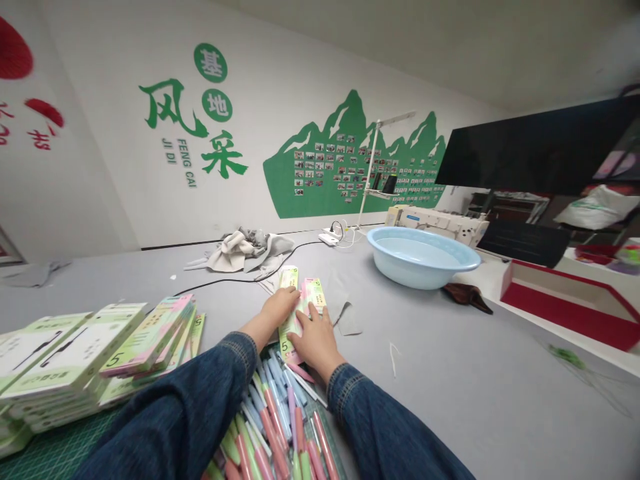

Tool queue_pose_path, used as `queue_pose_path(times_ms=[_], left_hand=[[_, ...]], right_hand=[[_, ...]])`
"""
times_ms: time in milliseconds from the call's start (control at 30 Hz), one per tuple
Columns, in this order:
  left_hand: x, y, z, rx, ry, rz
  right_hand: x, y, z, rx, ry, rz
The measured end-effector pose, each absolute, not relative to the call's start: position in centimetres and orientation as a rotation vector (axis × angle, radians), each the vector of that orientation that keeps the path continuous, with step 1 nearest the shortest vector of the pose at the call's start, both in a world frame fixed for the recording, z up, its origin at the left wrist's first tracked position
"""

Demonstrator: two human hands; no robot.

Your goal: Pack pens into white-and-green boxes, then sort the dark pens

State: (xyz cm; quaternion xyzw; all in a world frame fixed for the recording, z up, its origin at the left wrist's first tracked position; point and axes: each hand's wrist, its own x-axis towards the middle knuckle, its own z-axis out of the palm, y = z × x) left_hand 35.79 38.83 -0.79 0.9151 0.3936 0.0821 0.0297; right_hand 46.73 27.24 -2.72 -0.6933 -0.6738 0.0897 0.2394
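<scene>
On the grey tabletop in front of me, my left hand (281, 309) is closed over a narrow yellow-green and pink carton (290, 275) marked with a 5. Close beside it, my right hand (316, 339) grips a similar pink and green carton (314, 288), thumb and fingers apart across it. Both palms hide much of these cartons. Just below my hands lies a heap of slim pastel pens (273, 417) in blue, pink, green and lilac. It partly sits in a clear bag or tray whose kind I cannot make out.
Stacked white-green boxes (75, 347) and more pink-green cartons (155, 330) stand left, by a green cutting mat (60, 443). Crumpled cloth and gloves (245, 250), a black cable (225, 281), a blue basin (423, 257), a sewing machine (435, 223) and a red-lined box (565, 307) lie beyond.
</scene>
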Motion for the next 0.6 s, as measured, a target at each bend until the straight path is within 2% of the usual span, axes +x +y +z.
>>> queue_pose_path(times_ms=[300, 600], left_hand=[[30.1, 32.3, 4.2, 2.769, 1.442, 0.519], [25.4, 22.7, 6.0, 2.593, 1.577, 0.863]], right_hand=[[46.6, 23.8, -0.2, -1.801, -1.827, 0.329], [42.8, 19.2, 2.5, -1.623, -1.465, 0.604]])
